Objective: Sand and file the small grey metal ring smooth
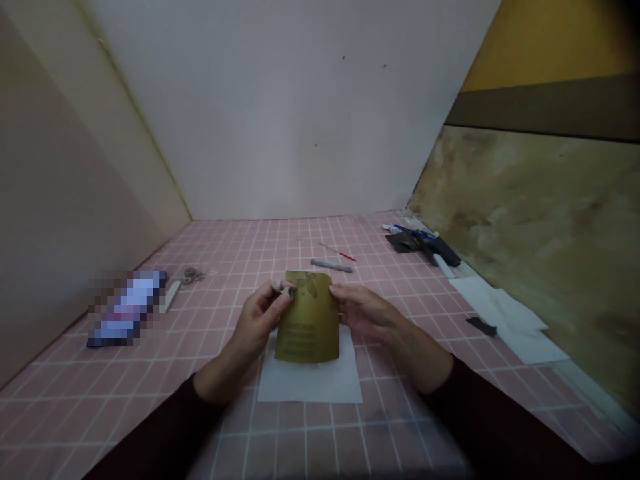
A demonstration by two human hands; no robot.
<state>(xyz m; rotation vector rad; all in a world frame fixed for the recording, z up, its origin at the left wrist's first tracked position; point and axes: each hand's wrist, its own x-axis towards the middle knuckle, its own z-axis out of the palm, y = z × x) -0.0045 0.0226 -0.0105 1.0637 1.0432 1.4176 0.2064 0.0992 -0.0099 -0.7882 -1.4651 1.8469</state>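
Note:
A curved sheet of sandpaper (309,323), olive-brown with faint print and a dark emblem, is held up between both hands over a white paper (310,383). My left hand (259,319) grips its upper left edge with closed fingers, and a small greyish piece (287,293) shows at the thumb and fingertips. On the other side, my right hand (367,311) holds the sheet's right edge, the thumb in front and the other fingers partly hidden at the edge.
Beyond the sheet lie a grey rod (331,265) and a thin red-handled tool (347,256). At left are a blurred phone (129,308), a white strip (173,297) and scissors (191,274). White papers (510,320), a dark scrap (481,326) and dark items (440,251) lie at right.

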